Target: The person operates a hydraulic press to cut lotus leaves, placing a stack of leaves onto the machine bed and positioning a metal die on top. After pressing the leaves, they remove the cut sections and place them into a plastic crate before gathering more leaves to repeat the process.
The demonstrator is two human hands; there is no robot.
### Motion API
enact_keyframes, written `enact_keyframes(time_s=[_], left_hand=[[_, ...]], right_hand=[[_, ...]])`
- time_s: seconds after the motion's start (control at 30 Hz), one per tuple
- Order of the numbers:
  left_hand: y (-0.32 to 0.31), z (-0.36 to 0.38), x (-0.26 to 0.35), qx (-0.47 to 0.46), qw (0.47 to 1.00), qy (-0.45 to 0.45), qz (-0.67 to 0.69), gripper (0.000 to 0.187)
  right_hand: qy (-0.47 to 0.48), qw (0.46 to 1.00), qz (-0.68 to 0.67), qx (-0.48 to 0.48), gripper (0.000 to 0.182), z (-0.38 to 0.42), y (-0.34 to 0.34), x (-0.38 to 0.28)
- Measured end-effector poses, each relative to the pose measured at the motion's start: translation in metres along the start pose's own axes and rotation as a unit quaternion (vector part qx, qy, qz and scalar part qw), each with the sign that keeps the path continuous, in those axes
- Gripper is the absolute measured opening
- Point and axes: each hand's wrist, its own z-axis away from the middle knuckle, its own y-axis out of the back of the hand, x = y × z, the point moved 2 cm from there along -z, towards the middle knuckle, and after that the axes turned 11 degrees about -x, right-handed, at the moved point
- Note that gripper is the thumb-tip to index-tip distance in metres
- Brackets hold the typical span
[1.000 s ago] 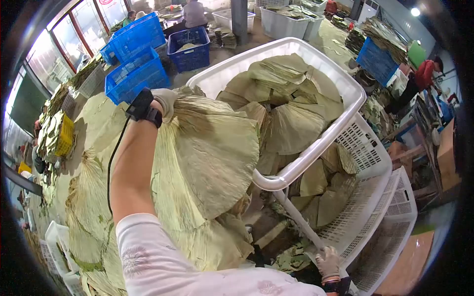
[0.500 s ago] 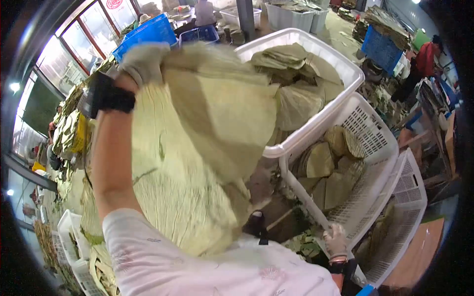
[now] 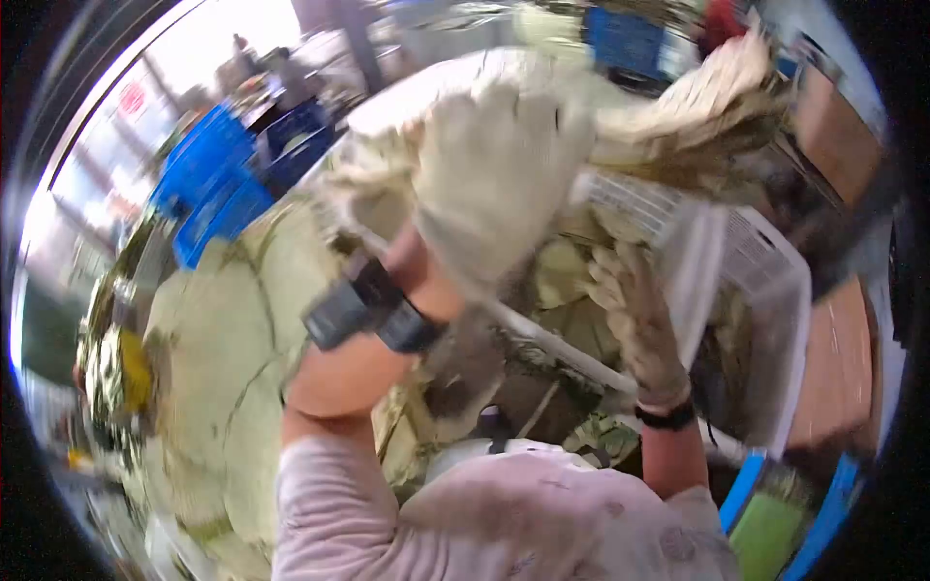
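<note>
My left hand (image 3: pixel 494 179), in a pale work glove, is raised in front of me and blurred by motion. Its fingers appear closed over a bundle of dried lotus leaves (image 3: pixel 707 102), which fans out to the right above the crates. My right hand (image 3: pixel 635 315), gloved too, is lifted with fingers apart and holds nothing. Behind it is a white perforated crate (image 3: pixel 572 358) with folded leaves (image 3: pixel 562 276) inside. Large flat pale-green leaves (image 3: pixel 208 378) are spread out to my left.
Another white perforated crate (image 3: pixel 775 320) stands at the right, beside brown cardboard (image 3: pixel 833 373). Blue crates (image 3: pixel 213 165) are at the upper left, and a blue bin (image 3: pixel 625 41) is at the back. A person in red (image 3: pixel 722 21) is partly visible far off.
My left hand has swung right with the leaves, from over the spread pile towards the crates. My right hand has let go of the crate's rim and risen. The view has turned.
</note>
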Motion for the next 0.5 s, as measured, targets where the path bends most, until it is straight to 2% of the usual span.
enact_keyframes(time_s=[0.03, 0.07, 0.13, 0.17, 0.23, 0.27, 0.3, 0.37, 0.4, 0.43, 0.47, 0.5], left_hand=[[-0.011, 0.007, 0.038, -0.001, 0.999, -0.007, 0.051, 0.016], [-0.022, 0.014, 0.076, -0.003, 0.995, -0.014, 0.103, 0.019], [-0.036, 0.026, 0.144, -0.008, 0.966, -0.018, 0.257, 0.027], [-0.037, 0.032, 0.167, 0.0, 0.959, -0.039, 0.28, 0.027], [-0.04, 0.041, 0.206, -0.051, 0.934, -0.132, 0.328, 0.024], [-0.041, 0.047, 0.218, -0.049, 0.926, -0.145, 0.344, 0.024], [-0.038, 0.049, 0.233, -0.053, 0.928, -0.162, 0.331, 0.026], [-0.031, 0.05, 0.26, -0.059, 0.927, -0.184, 0.322, 0.028], [-0.024, 0.049, 0.274, -0.012, 0.915, -0.189, 0.355, 0.035], [-0.017, 0.048, 0.285, 0.036, 0.9, -0.192, 0.389, 0.042], [0.004, 0.049, 0.289, 0.041, 0.869, -0.221, 0.44, 0.045], [0.016, 0.056, 0.296, 0.068, 0.831, -0.273, 0.48, 0.046]], right_hand=[[0.052, 0.998, -0.027, 0.02, 0.06, -0.001, 0.001, -0.004], [0.06, 0.996, -0.01, 0.06, 0.06, 0.009, 0.01, -0.001], [0.076, 0.982, -0.119, 0.127, 0.062, 0.03, 0.034, 0.012], [0.084, 0.978, -0.107, 0.156, 0.062, 0.04, 0.045, 0.016], [0.078, 0.958, -0.176, 0.215, 0.055, 0.061, 0.061, 0.021], [0.114, 0.948, -0.161, 0.25, 0.036, 0.07, 0.052, 0.007], [0.116, 0.944, -0.158, 0.265, 0.036, 0.087, 0.064, 0.009], [0.095, 0.924, -0.246, 0.277, 0.02, 0.115, 0.091, 0.016], [0.063, 0.898, -0.097, 0.424, 0.017, 0.124, 0.102, 0.016], [0.064, 0.894, -0.094, 0.433, 0.017, 0.137, 0.108, 0.006], [0.054, 0.894, -0.016, 0.445, 0.018, 0.148, 0.108, -0.023], [0.081, 0.897, -0.096, 0.424, 0.018, 0.159, 0.12, -0.033]])
